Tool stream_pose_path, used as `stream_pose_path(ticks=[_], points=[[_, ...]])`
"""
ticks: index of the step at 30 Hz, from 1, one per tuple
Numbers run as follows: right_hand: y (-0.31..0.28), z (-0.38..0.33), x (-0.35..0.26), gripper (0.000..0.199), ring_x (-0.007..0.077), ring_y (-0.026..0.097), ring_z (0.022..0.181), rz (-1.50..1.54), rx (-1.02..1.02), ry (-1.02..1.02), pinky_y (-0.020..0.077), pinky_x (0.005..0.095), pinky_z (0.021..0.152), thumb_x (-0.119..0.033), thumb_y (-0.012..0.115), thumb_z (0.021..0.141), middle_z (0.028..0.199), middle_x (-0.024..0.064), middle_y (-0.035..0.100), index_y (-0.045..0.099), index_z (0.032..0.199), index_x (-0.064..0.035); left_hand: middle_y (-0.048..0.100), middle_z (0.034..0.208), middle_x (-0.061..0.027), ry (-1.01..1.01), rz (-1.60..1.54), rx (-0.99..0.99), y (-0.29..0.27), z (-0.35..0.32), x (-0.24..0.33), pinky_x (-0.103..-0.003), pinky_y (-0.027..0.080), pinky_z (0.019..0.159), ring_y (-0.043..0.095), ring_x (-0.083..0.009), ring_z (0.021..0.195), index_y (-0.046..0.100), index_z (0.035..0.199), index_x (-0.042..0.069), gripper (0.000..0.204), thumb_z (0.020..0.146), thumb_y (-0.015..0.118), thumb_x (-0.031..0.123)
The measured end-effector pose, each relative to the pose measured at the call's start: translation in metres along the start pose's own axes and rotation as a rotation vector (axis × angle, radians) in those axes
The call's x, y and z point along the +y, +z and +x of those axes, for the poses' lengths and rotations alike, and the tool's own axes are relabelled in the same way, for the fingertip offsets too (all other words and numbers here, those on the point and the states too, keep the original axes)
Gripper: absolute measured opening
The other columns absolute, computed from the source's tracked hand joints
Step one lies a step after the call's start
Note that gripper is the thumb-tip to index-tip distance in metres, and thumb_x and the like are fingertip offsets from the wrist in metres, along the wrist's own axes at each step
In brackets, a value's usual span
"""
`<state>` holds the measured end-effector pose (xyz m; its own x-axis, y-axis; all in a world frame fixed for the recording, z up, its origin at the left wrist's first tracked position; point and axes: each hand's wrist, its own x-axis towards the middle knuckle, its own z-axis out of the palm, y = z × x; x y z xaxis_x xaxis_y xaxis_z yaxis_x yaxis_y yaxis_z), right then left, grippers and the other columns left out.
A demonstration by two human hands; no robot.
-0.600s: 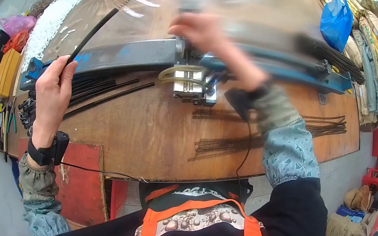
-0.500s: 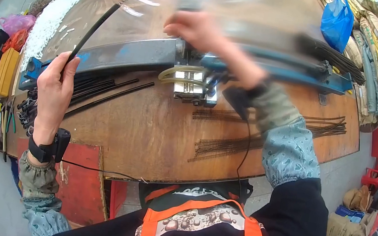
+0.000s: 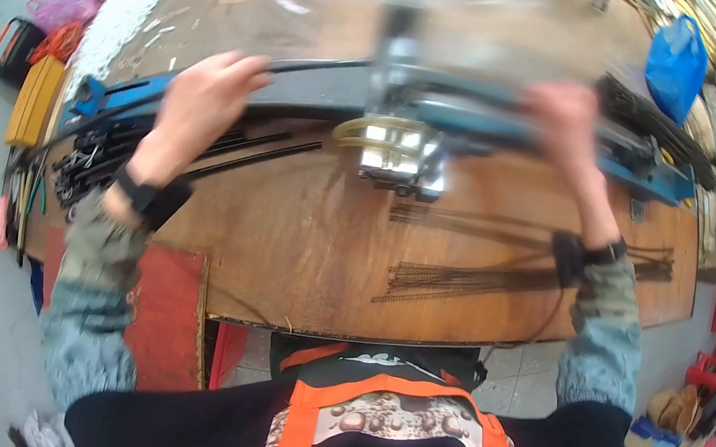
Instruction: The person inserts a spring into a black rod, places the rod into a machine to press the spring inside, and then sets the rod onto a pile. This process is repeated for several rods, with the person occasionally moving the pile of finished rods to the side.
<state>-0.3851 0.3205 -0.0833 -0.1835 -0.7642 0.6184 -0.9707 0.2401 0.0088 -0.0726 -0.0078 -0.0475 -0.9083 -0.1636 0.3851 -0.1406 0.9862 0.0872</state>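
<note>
My left hand (image 3: pixel 212 102) is closed round a thin black tube (image 3: pixel 319 66). The tube runs along the left part of a long grey-blue bench machine (image 3: pixel 314 93), and its far end reaches the machine's middle. Blurred by motion, my right hand (image 3: pixel 563 121) is over the machine's right-hand rail (image 3: pixel 481 123); its fingers cannot be made out. Between the hands sits a shiny metal block (image 3: pixel 392 155) with a yellowish hose (image 3: pixel 350 133) curving beside it. A dark upright part (image 3: pixel 400 30) rises behind the block, also blurred.
More black tubes (image 3: pixel 264 156) lie at the left front of the wooden table (image 3: pixel 297 242). Thin coiled springs (image 3: pixel 454 277) lie at the right front, with a dark bundle (image 3: pixel 650 117) behind the rail. White pieces (image 3: pixel 131 16) are heaped far left; a blue bag (image 3: pixel 675 69) stands far right.
My left hand has moved right and away, bringing the tube from a raised slant down along the machine. My right hand has swept from the machine's middle to the right. The view has shifted slightly.
</note>
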Motion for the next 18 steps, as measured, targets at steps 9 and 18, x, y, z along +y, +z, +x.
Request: stream_pose_path(ticks=[9,18], points=[[-0.008,-0.017,0.004,0.008,0.0265,0.056,0.074,0.096,-0.006,0.132,0.0426,0.0366,0.074,-0.009,0.064,0.087,0.076,0.0106,0.06,0.062,0.084,-0.0022,0.059,0.077,-0.0146,0.139,-0.195,0.028,0.046,0.058,0.029,-0.044,0.049,0.067,0.061,-0.0343,0.078,0.052,0.079,0.003,0.025,0.09,0.061,0.023],[0.005,-0.026,0.009,0.012,0.0233,0.054,0.077,0.078,0.014,0.2,0.0388,0.0338,0.081,-0.016,0.062,0.092,0.076,0.0071,0.058,0.061,0.088,-0.0044,0.06,0.079,-0.0141,0.075,-0.311,0.03,0.062,0.066,0.032,-0.045,0.049,0.068,0.061,-0.0353,0.077,0.058,0.081,0.004,0.026,0.091,0.06,0.027]])
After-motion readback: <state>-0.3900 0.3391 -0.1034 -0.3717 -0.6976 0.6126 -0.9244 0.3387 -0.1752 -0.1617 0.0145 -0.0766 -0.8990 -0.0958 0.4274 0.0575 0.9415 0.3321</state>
